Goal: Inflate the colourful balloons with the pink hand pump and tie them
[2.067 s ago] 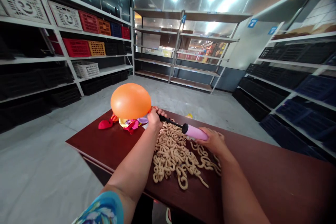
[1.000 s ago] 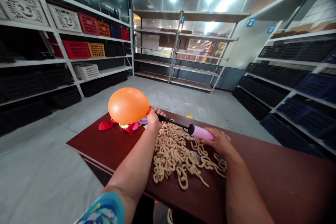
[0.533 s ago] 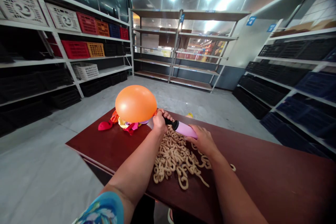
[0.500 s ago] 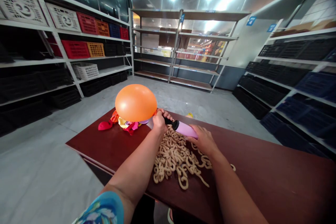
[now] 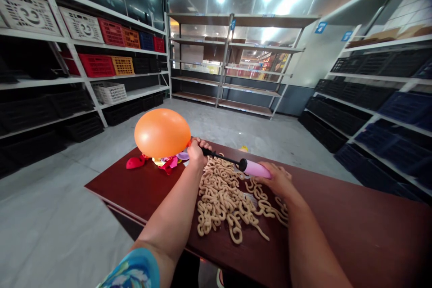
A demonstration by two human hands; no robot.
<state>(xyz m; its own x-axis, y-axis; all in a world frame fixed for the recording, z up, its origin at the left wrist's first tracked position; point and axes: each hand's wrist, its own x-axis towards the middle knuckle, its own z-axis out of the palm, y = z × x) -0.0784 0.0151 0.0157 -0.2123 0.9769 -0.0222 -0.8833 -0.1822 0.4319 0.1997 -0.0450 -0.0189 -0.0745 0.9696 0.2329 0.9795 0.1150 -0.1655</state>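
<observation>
An inflated orange balloon (image 5: 162, 132) sits at the left end of a hand pump, over the table's far left part. My left hand (image 5: 197, 152) is closed around the balloon's neck and the pump's black nozzle end. My right hand (image 5: 276, 179) grips the pink barrel of the balloon pump (image 5: 257, 169). Between my hands the pump's thin black rod shows, pulled out. Beneath the pump lies a heap of beige, curled, rope-like pieces (image 5: 222, 198). Several limp balloons (image 5: 136, 162) in red, yellow, pink and purple lie under and beside the orange one.
The dark red table (image 5: 337, 220) stretches to the right. Metal shelving with crates (image 5: 97, 65) stands at the left, and dark crates (image 5: 357, 103) fill racks at the right. A rack (image 5: 232, 83) stands at the back. Something small and yellow (image 5: 243, 148) shows past the table's far edge.
My right hand has moved right with the pink barrel, exposing the black rod. My left hand and the orange balloon have shifted a little left.
</observation>
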